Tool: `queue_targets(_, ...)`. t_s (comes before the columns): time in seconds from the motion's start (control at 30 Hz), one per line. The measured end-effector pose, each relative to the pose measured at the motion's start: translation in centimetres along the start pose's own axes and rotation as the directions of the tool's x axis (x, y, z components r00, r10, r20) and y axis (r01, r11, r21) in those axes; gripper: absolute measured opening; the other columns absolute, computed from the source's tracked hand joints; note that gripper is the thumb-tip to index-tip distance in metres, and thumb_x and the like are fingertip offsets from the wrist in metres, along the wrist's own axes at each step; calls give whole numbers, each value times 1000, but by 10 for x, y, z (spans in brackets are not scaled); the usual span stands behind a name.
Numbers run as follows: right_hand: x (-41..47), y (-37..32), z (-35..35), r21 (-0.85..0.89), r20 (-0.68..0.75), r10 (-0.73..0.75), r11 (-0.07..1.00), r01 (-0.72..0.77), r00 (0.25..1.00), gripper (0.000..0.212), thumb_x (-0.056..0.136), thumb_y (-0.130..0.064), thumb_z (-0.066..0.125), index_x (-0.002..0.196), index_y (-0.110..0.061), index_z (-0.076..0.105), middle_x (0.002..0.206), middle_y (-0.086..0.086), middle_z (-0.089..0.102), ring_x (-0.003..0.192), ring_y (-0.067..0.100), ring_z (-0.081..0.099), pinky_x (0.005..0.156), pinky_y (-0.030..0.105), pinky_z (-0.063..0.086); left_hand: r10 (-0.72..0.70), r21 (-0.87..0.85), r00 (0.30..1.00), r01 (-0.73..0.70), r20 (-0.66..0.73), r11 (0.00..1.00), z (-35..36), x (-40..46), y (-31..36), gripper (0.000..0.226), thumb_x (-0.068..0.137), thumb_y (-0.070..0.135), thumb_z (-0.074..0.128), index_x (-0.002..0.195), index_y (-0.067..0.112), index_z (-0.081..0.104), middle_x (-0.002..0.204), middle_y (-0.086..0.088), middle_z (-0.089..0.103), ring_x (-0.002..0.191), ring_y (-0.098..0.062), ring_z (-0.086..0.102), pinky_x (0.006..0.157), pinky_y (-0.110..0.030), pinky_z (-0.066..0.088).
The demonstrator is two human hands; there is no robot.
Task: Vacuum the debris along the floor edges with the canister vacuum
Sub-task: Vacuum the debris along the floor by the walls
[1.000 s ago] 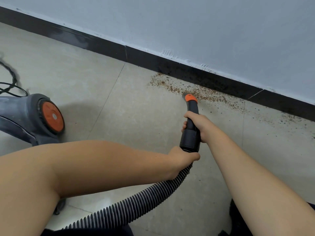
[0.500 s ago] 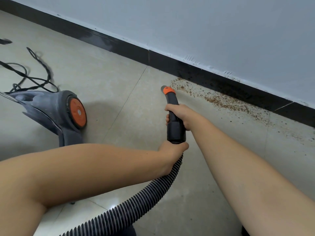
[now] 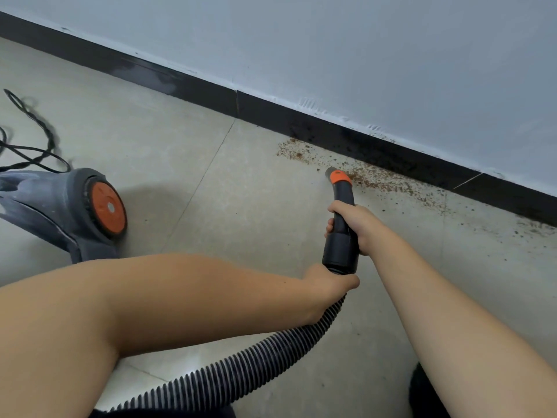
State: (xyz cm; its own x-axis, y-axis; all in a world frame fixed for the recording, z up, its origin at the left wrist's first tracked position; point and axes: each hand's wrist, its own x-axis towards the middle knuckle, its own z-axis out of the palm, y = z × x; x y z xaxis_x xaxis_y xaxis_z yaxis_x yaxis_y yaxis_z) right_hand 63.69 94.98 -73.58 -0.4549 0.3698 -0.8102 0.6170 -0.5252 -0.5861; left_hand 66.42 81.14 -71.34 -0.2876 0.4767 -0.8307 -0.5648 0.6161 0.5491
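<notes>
- Centre right of the frame: my right hand (image 3: 351, 226) grips the black nozzle tube (image 3: 342, 227), fingers curled round it.
- Orange nozzle tip (image 3: 339, 177) sits at the edge of the brown debris (image 3: 382, 182); I cannot tell whether it touches the floor.
- Debris lies scattered along the black baseboard (image 3: 376, 149), upper centre to right edge.
- Just below, my left hand (image 3: 330, 285) grips the ribbed hose (image 3: 241, 372) where it meets the tube.
- Left edge: canister vacuum (image 3: 60, 209), orange wheel facing me, black cord (image 3: 33, 152) behind it.
</notes>
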Motion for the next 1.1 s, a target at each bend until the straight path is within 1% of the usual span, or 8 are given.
queue_targets(0.2,6,-12,17,-75,19,-32,997,33,999,13,85,-10,60,92,-9,49,52,7,58,43,19,56,54,31,54,-4,-60,999,2,-35,998,-8,3,7,17,85,14,63,96,11,51,70,-6,50,54,-18,48,49,-23,43)
queue_targets(0.4,13,-24,59,-179,113,-43,982,63,993,14,86,-10,59,94,-9,48,56,7,58,41,17,57,49,28,54,-14,-131,990,-5,-138,991,-32,4,7,18,84,14,63,97,9,52,72,-9,50,56,-22,49,55,-27,45)
queue_targets(0.57,19,-35,91,-234,185,-43,968,86,982,15,86,-11,60,96,-10,49,58,6,59,43,16,57,56,30,55,-6,-184,971,-39,-237,982,-53,8,12,21,83,16,63,100,8,54,81,-11,53,71,-27,52,66,-33,46)
queue_targets(0.63,21,-37,96,-242,196,-44,966,92,980,14,86,-12,60,95,-10,49,55,6,59,43,16,58,59,31,55,-10,-196,970,-39,-243,980,-56,9,14,20,83,15,63,99,8,54,79,-10,52,69,-26,52,64,-32,46)
queue_targets(0.73,21,-35,88,-231,181,-50,969,92,982,14,85,-11,60,93,-11,48,53,5,59,43,16,57,59,31,54,-12,-183,976,-28,-217,983,-50,9,14,18,83,14,63,98,9,53,74,-9,51,61,-22,50,58,-29,45)
queue_targets(0.87,19,-25,52,-143,103,-48,988,62,994,17,85,-11,60,96,-10,48,52,6,59,43,17,57,54,31,54,3,-113,992,-18,-129,993,-32,10,11,15,82,13,64,91,12,52,74,-8,50,60,-21,48,57,-27,43)
queue_targets(1.0,16,-15,9,-33,12,-33,999,34,999,19,84,-11,61,98,-10,47,53,7,58,45,19,56,53,32,54,3,-53,1000,-5,-28,999,-8,14,12,15,83,12,64,85,16,50,73,-6,49,61,-19,46,60,-28,42)
queue_targets(1.1,14,-16,-5,-37,1,-27,999,27,1000,16,84,-11,61,95,-9,48,52,7,59,43,19,56,51,31,53,-8,-51,1000,8,3,999,4,17,16,16,84,12,64,88,16,49,74,-6,49,63,-20,46,62,-29,42)
